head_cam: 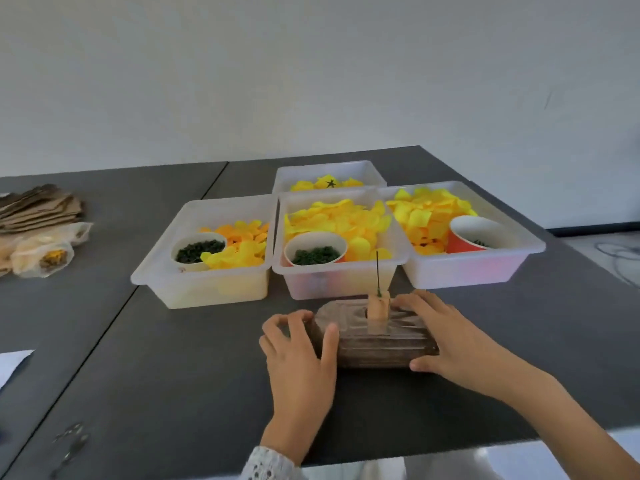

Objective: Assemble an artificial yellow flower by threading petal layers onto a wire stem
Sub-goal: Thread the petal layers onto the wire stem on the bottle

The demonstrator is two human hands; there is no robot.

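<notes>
Plain white wall (311,74) behind dark grey table (166,375), soft even light.

A: What holds it all?
B: A dark grey table (173,375). A brown block (381,341) sits near its front edge.
A: And around the block?
B: Just behind it, 3 clear bins (341,282) in a row, a 4th bin (329,169) behind those. Far left of the block lie folded cardboard (38,209) and plastic bags (45,252); scissors (69,445) lie front-left.
</notes>
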